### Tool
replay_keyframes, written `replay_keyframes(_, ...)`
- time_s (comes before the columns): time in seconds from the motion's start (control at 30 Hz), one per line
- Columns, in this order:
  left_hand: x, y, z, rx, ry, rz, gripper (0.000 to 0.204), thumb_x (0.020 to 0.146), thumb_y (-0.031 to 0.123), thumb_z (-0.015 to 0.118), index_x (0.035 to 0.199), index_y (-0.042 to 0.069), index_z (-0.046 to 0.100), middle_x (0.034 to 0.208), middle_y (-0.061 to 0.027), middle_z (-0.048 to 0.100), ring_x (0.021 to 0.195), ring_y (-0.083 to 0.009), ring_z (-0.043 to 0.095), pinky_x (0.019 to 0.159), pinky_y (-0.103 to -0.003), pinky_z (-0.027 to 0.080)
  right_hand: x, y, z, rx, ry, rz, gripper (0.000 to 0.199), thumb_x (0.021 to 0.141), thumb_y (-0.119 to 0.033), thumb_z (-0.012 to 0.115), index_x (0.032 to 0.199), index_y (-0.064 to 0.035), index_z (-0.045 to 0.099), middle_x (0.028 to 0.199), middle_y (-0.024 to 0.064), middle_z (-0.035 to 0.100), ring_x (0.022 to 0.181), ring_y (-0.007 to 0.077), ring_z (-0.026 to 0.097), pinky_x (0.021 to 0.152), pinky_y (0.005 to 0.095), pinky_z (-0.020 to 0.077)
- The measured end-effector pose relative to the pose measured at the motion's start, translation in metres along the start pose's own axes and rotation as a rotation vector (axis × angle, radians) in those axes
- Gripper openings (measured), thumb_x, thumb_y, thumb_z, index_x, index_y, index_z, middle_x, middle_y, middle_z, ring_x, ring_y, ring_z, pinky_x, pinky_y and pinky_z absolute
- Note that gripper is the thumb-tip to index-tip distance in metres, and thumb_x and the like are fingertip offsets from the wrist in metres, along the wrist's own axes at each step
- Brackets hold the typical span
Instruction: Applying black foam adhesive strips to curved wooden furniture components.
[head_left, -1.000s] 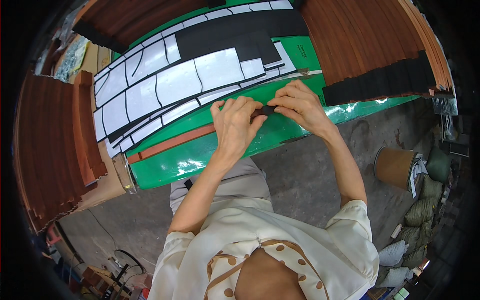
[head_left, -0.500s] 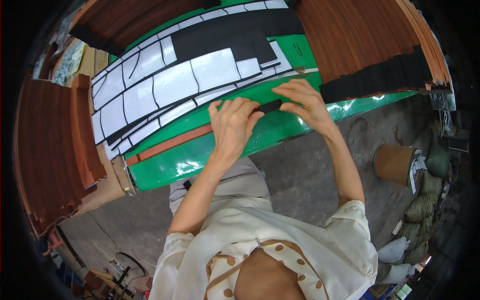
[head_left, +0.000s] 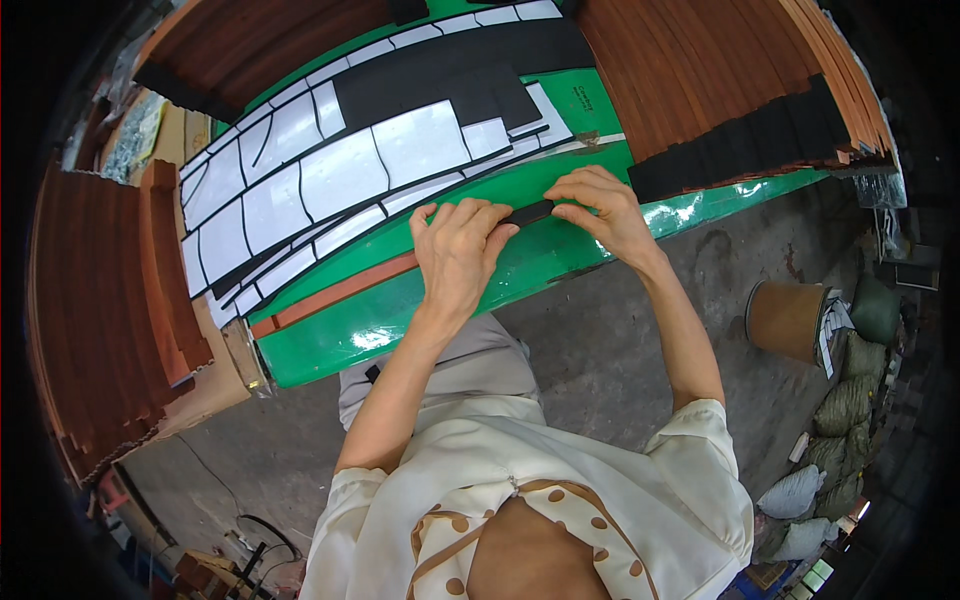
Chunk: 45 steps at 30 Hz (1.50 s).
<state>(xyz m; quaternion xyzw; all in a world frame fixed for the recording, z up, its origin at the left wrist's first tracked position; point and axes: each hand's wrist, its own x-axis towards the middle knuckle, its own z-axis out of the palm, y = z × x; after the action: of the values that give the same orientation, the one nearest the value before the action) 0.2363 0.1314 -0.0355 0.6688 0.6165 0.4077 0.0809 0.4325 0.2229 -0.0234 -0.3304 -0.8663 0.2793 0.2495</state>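
Observation:
A long, thin reddish-brown strip (head_left: 340,293) lies slantwise along the front of the green tabletop (head_left: 340,345). Its right part is covered by a black piece (head_left: 531,212). My left hand (head_left: 458,250) is closed round the strip, with thumb and fingers at the left of the black part. At the right end, my right hand (head_left: 605,215) pinches the black piece between thumb and bent fingers. Just beyond both hands lie white backing sheets (head_left: 340,160) split by black lines, and a bare black sheet (head_left: 440,95) beside them.
Similar brown strips stand piled in a right stack (head_left: 690,80) with black-covered ends, a left stack (head_left: 95,310) and a far stack (head_left: 270,45). On the concrete floor to the right are a brown round bin (head_left: 787,320) holding white scraps and several sacks (head_left: 845,405).
My right hand has closed in on the strip's black end, its thumb and fingers drawn nearer together. My left hand keeps its hold. The whole view has shifted slightly.

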Motion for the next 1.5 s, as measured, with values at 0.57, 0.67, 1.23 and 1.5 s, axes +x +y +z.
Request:
replay_keyframes(0.57, -0.001, 0.001, 0.001, 0.006, 0.021, 0.014, 0.018, 0.073, 0.02, 0.073, 0.088, 0.01, 0.071, 0.079, 0.0002, 0.064, 0.069, -0.018, 0.055, 0.077, -0.036, 0.034, -0.009, -0.002, 0.005, 0.146, 0.037, 0.077, 0.019, 0.081, -0.008, 0.067, 0.098, -0.0002, 0.066, 0.095, 0.0093, 0.066, 0.082, 0.0222, 0.062, 0.069, 0.0306, 0.0495)
replay_keyframes(0.67, -0.001, 0.001, 0.002, 0.004, 0.022, 0.013, 0.018, 0.073, 0.019, 0.073, 0.088, 0.01, 0.071, 0.078, 0.0003, 0.063, 0.069, -0.0178, 0.055, 0.077, -0.035, 0.033, -0.01, -0.004, 0.005, 0.178, 0.017, 0.131, 0.018, 0.082, -0.007, 0.067, 0.099, 0.0004, 0.066, 0.096, 0.0089, 0.066, 0.081, 0.017, 0.061, 0.068, 0.0266, 0.0478)
replay_keyframes(1.23, -0.009, -0.008, 0.014, 0.229, 0.169, 0.271, 0.026, 0.072, 0.015, 0.061, 0.097, 0.021, 0.067, 0.072, 0.0041, 0.051, 0.066, -0.0145, 0.051, 0.065, -0.034, 0.037, -0.027, -0.007, 0.04, 0.689, 0.274, 0.516, 0.028, 0.089, -0.004, 0.053, 0.117, -0.0026, 0.052, 0.107, 0.0062, 0.057, 0.102, 0.0137, 0.053, 0.086, 0.0259, 0.0419)
replay_keyframes(1.5, -0.013, -0.011, 0.013, 0.192, 0.191, 0.341, 0.027, 0.072, 0.015, 0.06, 0.098, 0.014, 0.066, 0.07, 0.0033, 0.047, 0.064, -0.0149, 0.047, 0.061, -0.03, 0.036, -0.017, -0.022, 0.092, 0.245, 0.534, 0.465, 0.02, 0.099, -0.017, 0.043, 0.107, 0.0001, 0.05, 0.094, 0.0067, 0.051, 0.087, 0.0161, 0.047, 0.079, 0.0287, 0.0412)
